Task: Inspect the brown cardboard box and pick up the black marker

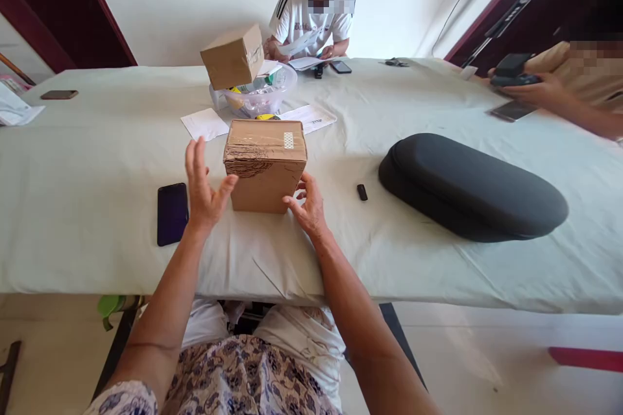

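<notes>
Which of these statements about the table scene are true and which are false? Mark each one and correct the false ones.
1. The right hand touches the cardboard box. True: its fingers rest at the box's lower right corner.
2. The left hand grips the box. False: it is open beside the box, with at most the thumb near it.
3. A dark phone lies left of the left hand. True.
4. The long black case stands on the box. False: it lies on the table cloth, to the right.
5. A second box rests on a clear bowl. True.
</notes>
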Action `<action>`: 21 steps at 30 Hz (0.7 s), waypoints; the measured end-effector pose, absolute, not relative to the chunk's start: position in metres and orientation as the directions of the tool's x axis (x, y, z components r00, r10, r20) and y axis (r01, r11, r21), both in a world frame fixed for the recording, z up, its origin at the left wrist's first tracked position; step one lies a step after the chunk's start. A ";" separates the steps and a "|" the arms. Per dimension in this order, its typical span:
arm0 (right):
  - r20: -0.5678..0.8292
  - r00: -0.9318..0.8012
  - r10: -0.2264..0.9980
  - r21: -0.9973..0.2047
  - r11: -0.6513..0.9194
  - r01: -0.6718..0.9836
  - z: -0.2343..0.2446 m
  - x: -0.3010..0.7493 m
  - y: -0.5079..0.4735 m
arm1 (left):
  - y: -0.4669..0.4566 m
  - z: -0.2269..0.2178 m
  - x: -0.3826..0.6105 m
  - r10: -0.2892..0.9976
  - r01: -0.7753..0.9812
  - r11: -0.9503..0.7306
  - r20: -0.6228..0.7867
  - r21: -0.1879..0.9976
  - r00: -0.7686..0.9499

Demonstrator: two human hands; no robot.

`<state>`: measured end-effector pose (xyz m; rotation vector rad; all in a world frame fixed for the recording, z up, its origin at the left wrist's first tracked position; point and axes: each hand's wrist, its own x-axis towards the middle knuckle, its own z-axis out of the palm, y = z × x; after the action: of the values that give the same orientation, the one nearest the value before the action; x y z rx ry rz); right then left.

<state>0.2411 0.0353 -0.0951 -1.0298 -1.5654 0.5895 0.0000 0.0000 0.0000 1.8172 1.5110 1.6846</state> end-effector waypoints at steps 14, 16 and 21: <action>0.520 -0.011 0.854 -0.799 0.491 0.347 -0.091 0.238 0.033 | 0.033 -0.035 0.000 0.580 0.206 -0.617 0.617 0.759 -0.533; 0.567 0.051 0.822 -0.782 0.518 0.347 -0.086 0.239 0.029 | 0.032 -0.047 0.004 0.637 0.018 -0.614 0.509 0.789 -0.580; 0.693 0.272 0.667 -0.718 0.605 0.344 -0.071 0.247 0.024 | 0.027 -0.075 0.022 0.842 -0.355 -0.341 0.115 0.871 -0.527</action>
<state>0.2466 0.0244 -0.0713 -0.9627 -1.3307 0.2705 0.0223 0.0267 -0.0746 0.7358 1.0683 1.9455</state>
